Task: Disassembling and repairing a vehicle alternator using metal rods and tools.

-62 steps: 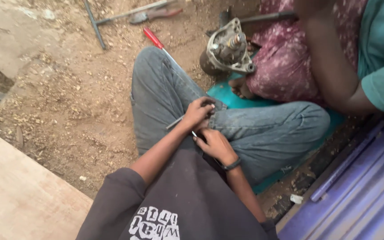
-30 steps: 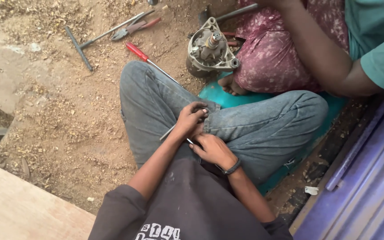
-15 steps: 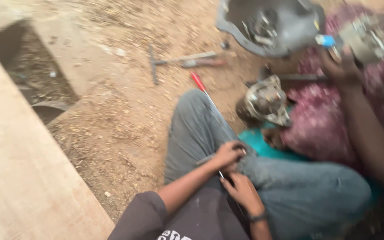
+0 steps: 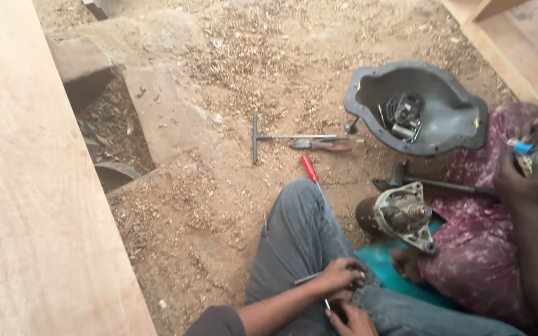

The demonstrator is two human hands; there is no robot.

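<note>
My left hand (image 4: 339, 277) rests on my grey-trousered thigh (image 4: 300, 236) at the bottom of the head view, fingers curled around a thin metal tool (image 4: 307, 279) that pokes out to the left. My right hand (image 4: 351, 318) sits just below it, partly cut off by the frame edge, pinching a small dark part I cannot make out. The two hands touch each other over my lap.
A red-handled screwdriver (image 4: 309, 168), pliers (image 4: 319, 145) and a T-handle wrench (image 4: 263, 138) lie on the sawdust-strewn ground. A grey metal pan (image 4: 416, 107) holds small parts. A motor housing (image 4: 403, 216) stands by another person's leg (image 4: 481, 255). A wooden board (image 4: 26, 186) fills the left.
The view has tilted up and shifted, bringing the grey pan and more ground into sight. My hands stay together on my lap, now at the bottom edge.
</note>
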